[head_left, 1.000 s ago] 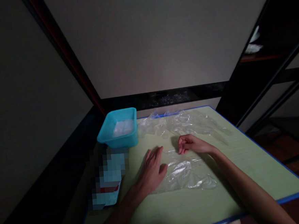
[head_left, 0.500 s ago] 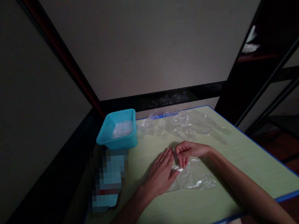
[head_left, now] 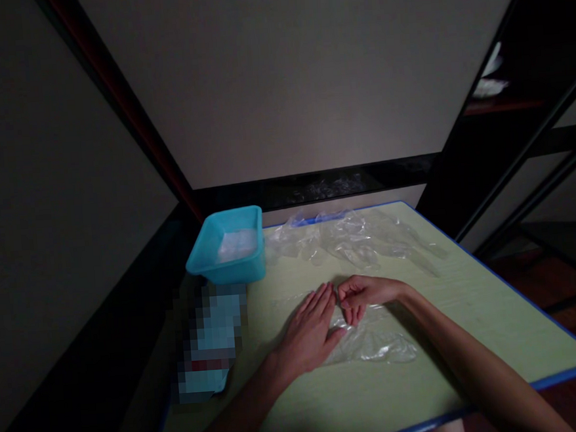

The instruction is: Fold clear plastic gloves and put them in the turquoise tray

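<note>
A thin, see-through plastic glove (head_left: 383,346) lies crumpled and shiny near the middle of the table. My left hand (head_left: 310,333) rests flat across its left part, fingers stretched out and close together. Just to the right, my right hand (head_left: 360,298) is bent at the wrist, its thumb and fingertips pinched together on the plastic. What exactly sits between those fingertips is too small to see. Farther back, several more clear plastic gloves (head_left: 351,241) are spread loosely along the far edge, some with finger shapes showing.
A turquoise plastic basket (head_left: 227,273) with whitish sheets (head_left: 237,244) inside stands at the back left. In front of it lies a blurred-out light blue object (head_left: 212,340). The pale green table (head_left: 504,342) has a blue rim, and a panelled wall (head_left: 308,76) rises behind.
The view has shifted slightly. Both hands stay nearly in place on the plastic, the left one flat and the right one pinching.
</note>
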Demonstrator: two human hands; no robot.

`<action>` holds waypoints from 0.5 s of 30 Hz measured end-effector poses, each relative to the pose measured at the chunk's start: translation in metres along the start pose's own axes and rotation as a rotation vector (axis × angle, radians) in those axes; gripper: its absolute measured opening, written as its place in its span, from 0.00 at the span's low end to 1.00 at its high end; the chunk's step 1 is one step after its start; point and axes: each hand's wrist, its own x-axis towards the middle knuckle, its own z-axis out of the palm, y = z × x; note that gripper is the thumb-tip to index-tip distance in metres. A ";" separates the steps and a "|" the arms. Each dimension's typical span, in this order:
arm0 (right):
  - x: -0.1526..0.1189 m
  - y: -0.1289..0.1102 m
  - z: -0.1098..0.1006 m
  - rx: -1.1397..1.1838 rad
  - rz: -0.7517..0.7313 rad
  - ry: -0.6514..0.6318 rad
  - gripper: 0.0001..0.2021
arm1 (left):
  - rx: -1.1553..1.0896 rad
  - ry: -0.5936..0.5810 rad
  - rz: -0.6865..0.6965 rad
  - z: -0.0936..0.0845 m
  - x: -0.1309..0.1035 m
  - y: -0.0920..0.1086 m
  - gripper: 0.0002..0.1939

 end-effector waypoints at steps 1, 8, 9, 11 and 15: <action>0.000 -0.001 0.000 -0.004 0.003 0.000 0.18 | 0.008 -0.008 0.000 -0.001 0.000 0.000 0.32; 0.001 0.001 -0.001 -0.015 0.023 -0.003 0.20 | 0.067 -0.034 0.015 -0.007 -0.008 -0.010 0.35; 0.002 0.002 -0.001 -0.016 0.024 -0.001 0.20 | 0.077 -0.040 0.017 -0.008 -0.010 -0.013 0.35; 0.003 0.004 -0.001 -0.016 0.025 0.004 0.20 | 0.097 -0.050 0.009 -0.010 -0.014 -0.018 0.35; 0.003 0.005 -0.001 -0.021 0.026 0.008 0.20 | 0.119 -0.076 -0.025 -0.014 -0.021 -0.027 0.35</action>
